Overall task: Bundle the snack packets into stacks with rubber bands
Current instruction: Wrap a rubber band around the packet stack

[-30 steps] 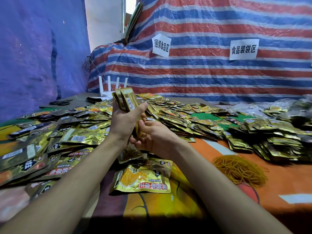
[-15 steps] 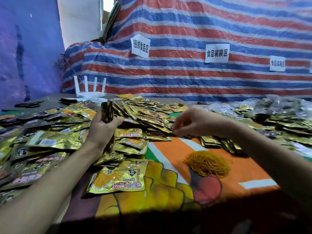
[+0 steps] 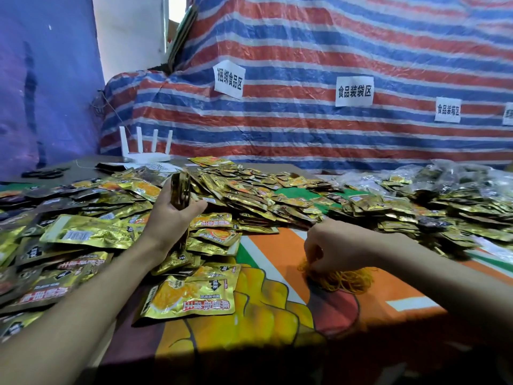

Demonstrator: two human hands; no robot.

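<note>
Left hand [image 3: 172, 218] fingers curl round a stack [image 3: 180, 190] of glossy foil packets, held upright and edge-on above the table. Right hand [image 3: 336, 248] fingertips pinch into a tangled heap of thin yellow bands [image 3: 341, 279] on the orange printed cloth [image 3: 277, 245]. Crinkled gold packets [image 3: 191, 295] lie strewn around. Paper signs on the striped tarp [image 3: 305, 129] read 捆绑食品区 [image 3: 229, 79] and 食品装袋区 [image 3: 354, 91].
</note>
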